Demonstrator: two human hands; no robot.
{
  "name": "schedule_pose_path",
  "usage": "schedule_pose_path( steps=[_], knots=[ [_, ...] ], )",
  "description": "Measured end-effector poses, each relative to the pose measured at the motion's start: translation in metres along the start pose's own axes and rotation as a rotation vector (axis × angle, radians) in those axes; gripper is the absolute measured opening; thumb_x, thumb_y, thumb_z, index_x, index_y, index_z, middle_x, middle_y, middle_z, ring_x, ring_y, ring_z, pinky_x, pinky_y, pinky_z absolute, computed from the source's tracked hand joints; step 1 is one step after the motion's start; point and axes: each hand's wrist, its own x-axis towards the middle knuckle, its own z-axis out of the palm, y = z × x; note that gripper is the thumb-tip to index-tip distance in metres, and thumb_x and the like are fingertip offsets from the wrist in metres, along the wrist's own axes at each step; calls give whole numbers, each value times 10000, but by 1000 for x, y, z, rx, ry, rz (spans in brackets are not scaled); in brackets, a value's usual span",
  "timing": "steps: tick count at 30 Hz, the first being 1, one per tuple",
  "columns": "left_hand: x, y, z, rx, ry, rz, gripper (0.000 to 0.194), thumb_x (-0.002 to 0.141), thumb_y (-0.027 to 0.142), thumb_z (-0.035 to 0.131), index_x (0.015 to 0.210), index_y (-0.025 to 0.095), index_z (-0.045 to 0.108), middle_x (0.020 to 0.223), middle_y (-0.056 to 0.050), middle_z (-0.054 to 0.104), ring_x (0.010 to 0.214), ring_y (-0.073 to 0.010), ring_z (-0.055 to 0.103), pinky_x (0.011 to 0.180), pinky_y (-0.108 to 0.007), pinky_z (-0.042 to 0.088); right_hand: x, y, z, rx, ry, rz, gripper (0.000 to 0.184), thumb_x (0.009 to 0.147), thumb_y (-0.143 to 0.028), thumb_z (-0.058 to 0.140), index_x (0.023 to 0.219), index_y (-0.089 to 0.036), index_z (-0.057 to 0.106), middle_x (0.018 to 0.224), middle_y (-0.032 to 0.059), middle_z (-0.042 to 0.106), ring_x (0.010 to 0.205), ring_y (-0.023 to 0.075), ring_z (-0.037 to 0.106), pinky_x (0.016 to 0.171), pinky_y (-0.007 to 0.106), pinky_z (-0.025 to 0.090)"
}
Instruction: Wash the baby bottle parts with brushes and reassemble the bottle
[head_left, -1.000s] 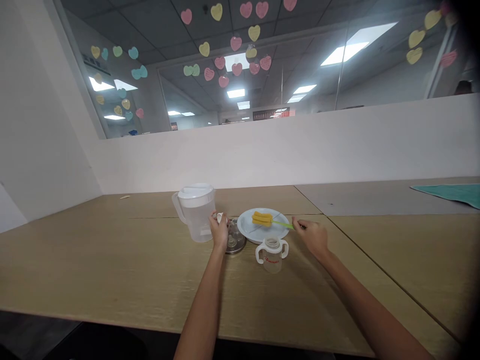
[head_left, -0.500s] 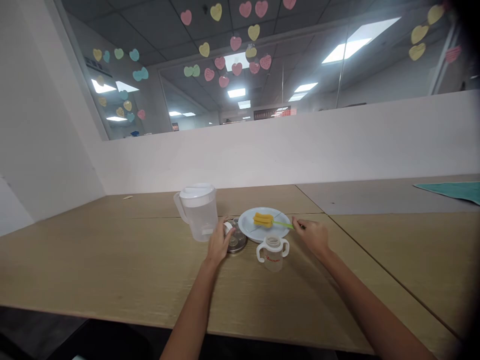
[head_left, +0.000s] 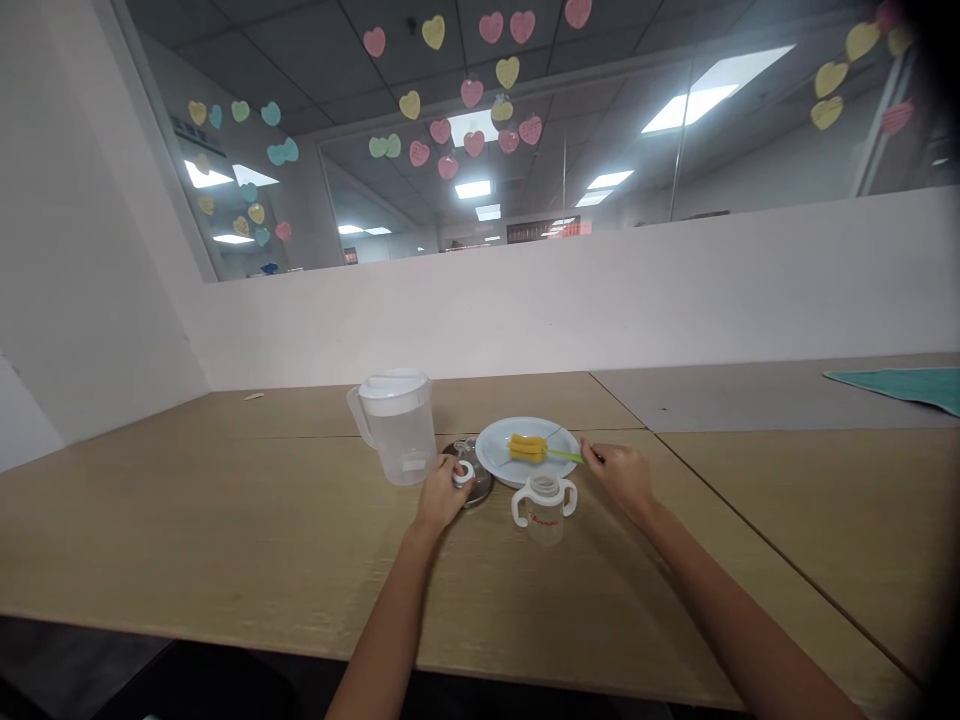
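Note:
My left hand (head_left: 441,494) is closed on a small white bottle ring (head_left: 463,474), held over a round metal dish (head_left: 480,492). Something small and clear lies on that dish, partly hidden by my fingers. In my right hand (head_left: 621,472) is the thin green handle of a bottle brush (head_left: 528,449). Its yellow sponge head rests on or just above the white plate (head_left: 495,468); I cannot tell which. Nearer to me stands a clear baby bottle (head_left: 545,518), upright and uncapped, with two white side handles and red lettering.
A clear plastic pitcher (head_left: 405,430) with a white lid stands behind my left hand. On the far right lies a green cloth (head_left: 904,386). A white wall (head_left: 525,310) with a window above it borders the wooden table (head_left: 247,540) at the back.
My left hand has turned the white ring so its opening faces me, and has moved slightly nearer. The brush and my right hand have barely shifted.

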Motion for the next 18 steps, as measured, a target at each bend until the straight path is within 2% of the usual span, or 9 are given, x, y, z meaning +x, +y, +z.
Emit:
schedule_pose_path(
  steps=[3,5,7,9,12,15,16,18],
  knots=[
    [-3,-4,4,61,-61,-38,169,680,243,619,777,165,506,849,-40,560,858,-197,544,786,-323,416,0,-1,0,0,5,-7,556,891,-404,338,499,-145,636,507,61,625,423,79,448,472,246,167],
    [-4,-4,5,24,-67,-91,269,655,239,647,872,160,509,892,-55,575,901,-218,543,811,-352,418,0,-1,0,1,7,-9,554,890,-404,338,507,-142,641,512,62,626,423,79,449,472,248,169],
    [-5,6,1,-86,-13,-135,408,652,253,663,1006,159,483,1003,-81,571,972,-232,534,856,-382,417,0,-1,-1,4,10,-15,552,892,-396,338,510,-139,642,513,63,625,424,78,451,474,247,175],
    [-4,31,-14,-221,103,-116,473,689,278,645,1103,169,443,1113,-97,539,1052,-230,508,928,-403,393,1,-1,-2,6,14,-20,547,894,-388,340,513,-139,643,511,62,624,426,78,454,477,244,182],
    [-7,93,-60,-458,232,33,516,721,328,641,1168,203,414,1196,-88,505,1119,-224,485,990,-421,371,2,-1,-3,-4,2,-5,539,890,-391,350,508,-144,638,510,62,626,432,86,464,477,244,185],
    [-22,153,-122,-714,204,339,714,668,369,707,1268,258,337,1269,-75,457,1193,-243,435,1012,-410,385,1,-2,-6,-13,-47,23,528,886,-387,363,510,-144,642,527,76,635,455,102,493,481,252,201],
    [-30,165,-142,-748,233,399,758,646,400,723,1280,274,326,1266,-67,460,1210,-252,418,1018,-412,386,1,-2,-8,-11,-72,34,520,886,-382,366,525,-140,653,541,84,641,470,109,508,485,254,211],
    [-48,176,-172,-784,310,446,777,651,466,702,1295,297,303,1257,-52,463,1241,-260,382,1032,-424,377,0,-3,-11,9,-137,61,487,887,-371,370,605,-137,691,601,97,665,514,125,546,494,251,241]
  ],
)
